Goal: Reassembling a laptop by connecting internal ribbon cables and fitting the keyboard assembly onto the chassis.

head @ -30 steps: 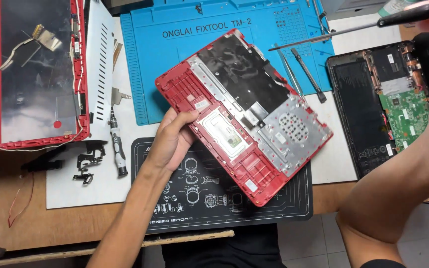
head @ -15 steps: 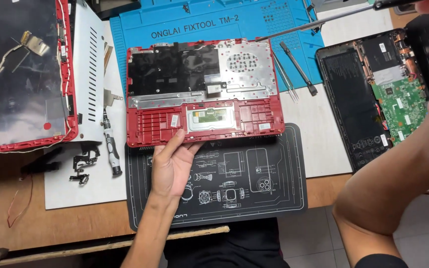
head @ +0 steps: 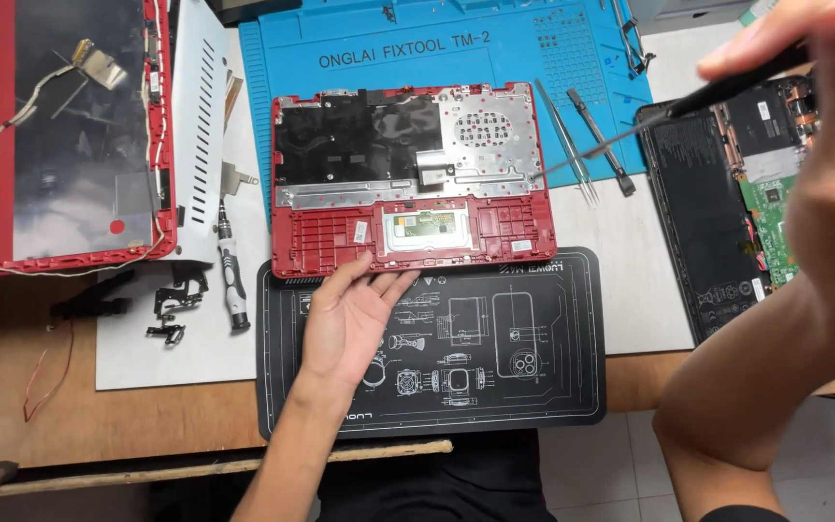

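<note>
An electronics repair workshop: a blue repair mat (head: pixel 417 43) lies on the table (head: pixel 99 425), tweezers (head: pixel 562 140) and an opened laptop base (head: pixel 727 222) beside it.

Showed two bare arms, wrist to elbow. L hand (head: pixel 355 319) was bare, w/ slim fingers & short nails, sharply in focus. L forearm (head: pixel 287 449) ran narrow & uncovered to the bottom edge. R hand (head: pixel 823 145) came out large & blurred, v. close to the lens, also bare. R forearm (head: pixel 765 367) looked broad, w/ a dark sleeve hem (head: pixel 746 513) at the elbow. Wore dark clothing (head: pixel 437 483), approx. black, over the lap.
</note>
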